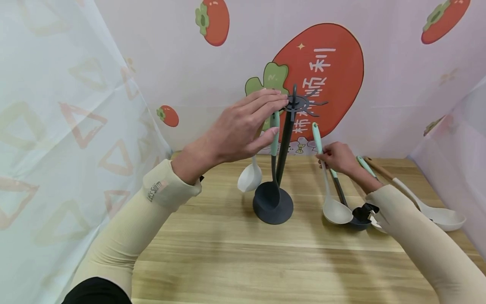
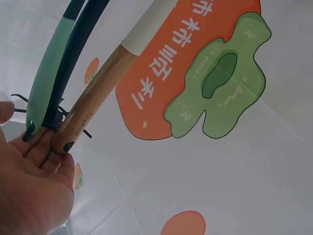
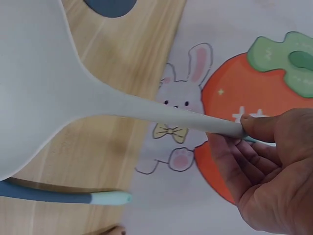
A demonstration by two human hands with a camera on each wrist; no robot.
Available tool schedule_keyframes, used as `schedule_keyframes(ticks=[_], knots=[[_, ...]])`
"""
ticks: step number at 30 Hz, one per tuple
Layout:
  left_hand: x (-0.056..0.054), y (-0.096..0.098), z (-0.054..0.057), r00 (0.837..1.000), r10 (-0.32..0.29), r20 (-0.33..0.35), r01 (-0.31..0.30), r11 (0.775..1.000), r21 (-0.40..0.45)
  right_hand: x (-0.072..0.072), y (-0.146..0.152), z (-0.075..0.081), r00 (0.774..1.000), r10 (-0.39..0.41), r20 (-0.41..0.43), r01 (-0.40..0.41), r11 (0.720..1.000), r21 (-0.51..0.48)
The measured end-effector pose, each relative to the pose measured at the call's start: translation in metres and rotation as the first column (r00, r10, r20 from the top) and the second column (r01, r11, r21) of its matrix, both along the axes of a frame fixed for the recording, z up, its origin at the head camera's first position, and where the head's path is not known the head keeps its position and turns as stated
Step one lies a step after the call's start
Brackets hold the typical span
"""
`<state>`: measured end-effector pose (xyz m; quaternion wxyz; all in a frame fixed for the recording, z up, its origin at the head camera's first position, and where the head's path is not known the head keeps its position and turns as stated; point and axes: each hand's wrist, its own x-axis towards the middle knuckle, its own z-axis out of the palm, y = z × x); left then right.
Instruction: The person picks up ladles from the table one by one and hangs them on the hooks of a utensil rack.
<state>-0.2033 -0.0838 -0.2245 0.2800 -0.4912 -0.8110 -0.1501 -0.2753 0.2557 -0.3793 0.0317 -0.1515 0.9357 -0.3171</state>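
Observation:
My left hand (image 1: 243, 128) is at the top of a dark utensil stand (image 1: 285, 147), its fairly straight fingertips right at the hook ring (image 1: 297, 103). From the ring hangs a dark ladle with a mint handle (image 2: 46, 73). Beside it, a white ladle (image 1: 250, 177) has a wooden handle (image 2: 98, 95), whose end lies against the left fingers in the left wrist view. To the right of the stand, my right hand (image 1: 338, 157) pinches a pale serving spoon (image 1: 337, 211) just below its mint handle, with thumb and fingers on the neck (image 3: 166, 115). The spoon points bowl-down.
Right of the spoon, a dark utensil with a mint handle (image 1: 358, 221) lies on the wooden table (image 1: 243, 261). Farther right is a white utensil with a wooden handle (image 1: 442, 216). Another mint handle (image 1: 365, 164) shows behind the right wrist. A printed cloth (image 1: 152, 50) hangs behind.

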Motion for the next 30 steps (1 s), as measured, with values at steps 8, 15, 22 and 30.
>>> schedule_keyframes(ticks=[8,15,22,30], knots=[[0.001,0.000,0.002,1.000,0.012,0.028,-0.011,1.000,-0.025,0.021,0.001,0.022,0.997,-0.023,-0.079,0.020,0.999,-0.045],[0.000,-0.002,0.002,1.000,0.010,0.003,-0.010,0.999,-0.038,0.041,-0.002,0.041,0.991,-0.031,-0.129,0.017,0.994,-0.110],[0.000,-0.002,0.001,1.000,0.005,0.001,-0.005,0.999,-0.040,0.065,-0.001,0.062,0.978,-0.067,-0.196,0.033,0.985,-0.172],[0.000,-0.004,0.002,1.000,0.009,0.004,-0.009,0.999,-0.049,0.088,0.001,0.077,0.945,-0.116,-0.306,0.048,0.974,-0.221]])
